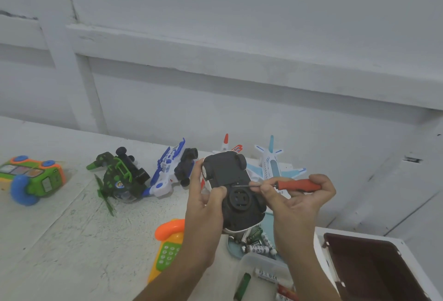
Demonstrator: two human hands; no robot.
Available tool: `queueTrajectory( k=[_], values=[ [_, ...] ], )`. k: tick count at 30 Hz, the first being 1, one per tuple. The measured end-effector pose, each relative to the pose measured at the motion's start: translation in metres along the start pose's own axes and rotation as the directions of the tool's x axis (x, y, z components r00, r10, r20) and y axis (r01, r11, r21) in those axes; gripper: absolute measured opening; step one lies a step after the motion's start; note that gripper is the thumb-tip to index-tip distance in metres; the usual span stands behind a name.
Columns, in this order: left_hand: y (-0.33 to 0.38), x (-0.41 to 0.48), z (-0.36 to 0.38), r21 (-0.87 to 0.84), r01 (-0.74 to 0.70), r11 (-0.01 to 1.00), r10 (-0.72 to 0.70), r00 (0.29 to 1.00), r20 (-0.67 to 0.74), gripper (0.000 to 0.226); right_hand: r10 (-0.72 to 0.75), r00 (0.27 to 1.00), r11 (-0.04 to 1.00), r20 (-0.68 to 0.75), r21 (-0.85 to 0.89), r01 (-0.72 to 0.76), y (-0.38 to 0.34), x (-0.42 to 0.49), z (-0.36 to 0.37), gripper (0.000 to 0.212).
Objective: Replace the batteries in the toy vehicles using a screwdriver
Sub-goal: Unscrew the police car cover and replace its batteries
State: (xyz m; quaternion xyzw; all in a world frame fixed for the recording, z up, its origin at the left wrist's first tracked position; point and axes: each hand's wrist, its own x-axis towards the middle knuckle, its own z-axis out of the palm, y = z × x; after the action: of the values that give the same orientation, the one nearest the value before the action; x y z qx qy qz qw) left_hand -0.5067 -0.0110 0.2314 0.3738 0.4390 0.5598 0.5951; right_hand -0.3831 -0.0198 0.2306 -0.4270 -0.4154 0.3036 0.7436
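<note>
My left hand (206, 201) grips a toy car (233, 188) turned belly-up, its black underside and round centre disc facing me. My right hand (299, 201) holds a red-handled screwdriver (297, 185) lying sideways, its thin metal tip touching the car's underside near the middle. Loose batteries (260, 244) lie on a pale blue lid just below the car. More batteries sit in a clear plastic tub (261, 276) at the bottom edge.
On the white table stand a green-orange toy (31, 178) at the left, a dark green helicopter (119, 176), a blue-white vehicle (172, 169), a light blue airplane (272, 159) and an orange toy phone (169, 245). A dark open box (374, 267) sits at the lower right.
</note>
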Motion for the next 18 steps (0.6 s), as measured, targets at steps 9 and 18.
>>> queueTrajectory(
  k=[9,18],
  values=[
    [0.005,0.002,0.002,-0.006,0.031,1.000,-0.031,1.000,-0.004,0.067,0.104,0.993,0.991,-0.057,0.084,-0.099,0.015,0.000,0.000,0.072],
    [0.006,0.005,0.000,0.024,0.043,0.999,-0.043,0.999,-0.004,0.068,0.160,0.979,0.980,-0.125,0.139,-0.143,0.020,0.000,0.002,0.070]
  ],
)
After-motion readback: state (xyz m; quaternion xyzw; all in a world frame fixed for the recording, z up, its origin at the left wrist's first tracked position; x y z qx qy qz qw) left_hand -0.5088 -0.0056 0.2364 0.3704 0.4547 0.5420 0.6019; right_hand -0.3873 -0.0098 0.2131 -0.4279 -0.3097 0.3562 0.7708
